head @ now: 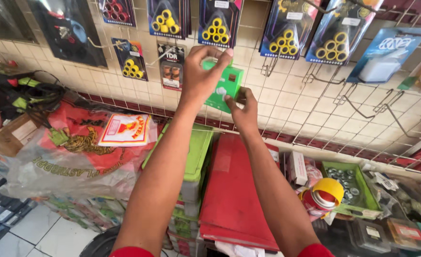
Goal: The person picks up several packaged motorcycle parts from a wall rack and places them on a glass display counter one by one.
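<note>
Both my arms reach up to a tiled wall hung with packaged parts. My left hand (202, 76) grips the top of a small green blister pack (228, 82), its thumb and fingers curled over the upper edge. My right hand (241, 110) pinches the same pack at its lower edge from below. The pack is held against the wire grid rack (315, 102) on the wall, between hanging cards of yellow rollers (216, 29). A small brown piece shows through the pack's front.
Below stand a green plastic box (197, 152), a red flat case (232, 190), a yellow-capped spray can (322, 196) and a green tray (362, 190) of small metal parts. A plastic bag with red printed packaging (77, 152) lies at left. Empty metal hooks (362, 107) jut out at right.
</note>
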